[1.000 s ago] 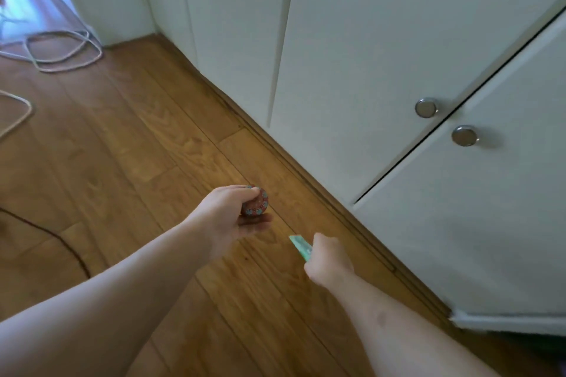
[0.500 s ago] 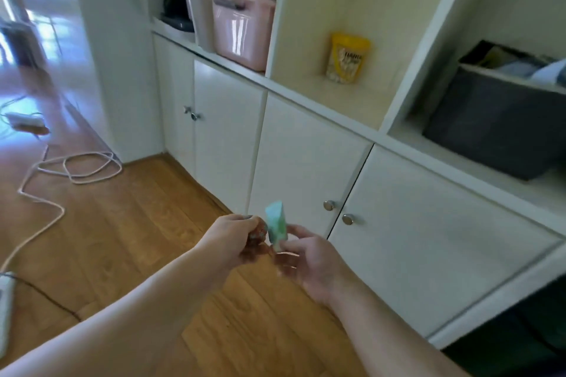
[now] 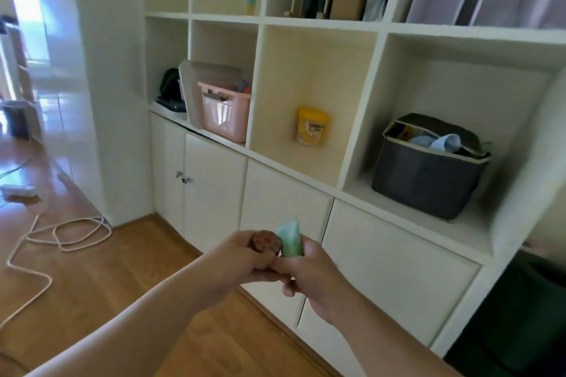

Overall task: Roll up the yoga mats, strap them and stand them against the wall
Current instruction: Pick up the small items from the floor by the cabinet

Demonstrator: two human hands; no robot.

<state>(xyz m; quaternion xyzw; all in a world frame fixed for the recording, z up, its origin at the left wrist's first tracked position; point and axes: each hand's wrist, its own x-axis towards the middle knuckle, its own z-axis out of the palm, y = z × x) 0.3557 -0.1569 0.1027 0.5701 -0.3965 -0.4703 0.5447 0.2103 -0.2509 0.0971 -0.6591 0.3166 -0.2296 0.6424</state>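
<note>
No yoga mats in view, so I judged the rolling step not started. Left hand [image 3: 245, 254] gripped a small round reddish patterned object [image 3: 266, 242], fingers curled round it. Right hand [image 3: 309, 272] pinched a pale green soft plastic tube [image 3: 291, 239], flat crimped end up. The two items were touching, held before the white matte shelf unit [image 3: 318, 23], above glossy wood floor [image 3: 92, 278]. Next, probably: put both down, find mats.

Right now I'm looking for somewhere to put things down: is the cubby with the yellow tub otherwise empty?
Yes, the yellow tub stands alone in its cubby, with nothing else inside.
</note>
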